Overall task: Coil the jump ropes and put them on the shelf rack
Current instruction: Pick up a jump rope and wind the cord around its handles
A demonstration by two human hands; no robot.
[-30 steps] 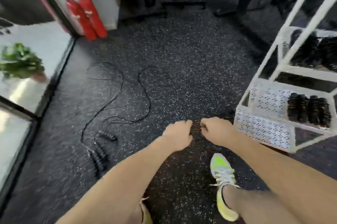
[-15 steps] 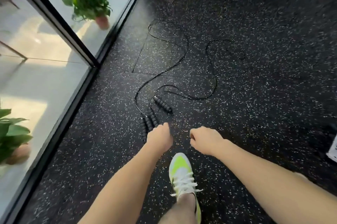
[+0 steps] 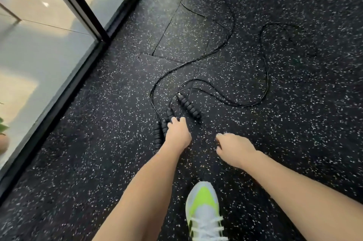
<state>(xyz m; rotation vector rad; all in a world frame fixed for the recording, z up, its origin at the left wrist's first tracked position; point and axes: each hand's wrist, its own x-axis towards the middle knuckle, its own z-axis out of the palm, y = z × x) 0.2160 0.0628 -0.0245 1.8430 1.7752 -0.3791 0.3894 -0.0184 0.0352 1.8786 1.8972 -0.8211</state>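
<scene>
Closer now, left hand [image 3: 177, 134] over jump rope handles [image 3: 163, 129], fingers loosely curled; right hand [image 3: 233, 149] likewise.

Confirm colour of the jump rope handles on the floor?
Black, ribbed handles, same black as the cords; seen in the head view.

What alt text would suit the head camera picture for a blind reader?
A person's left hand reaches down to black jump rope handles on a speckled gym floor, right hand beside it holding nothing. Thin cords trail away uncoiled.
</scene>
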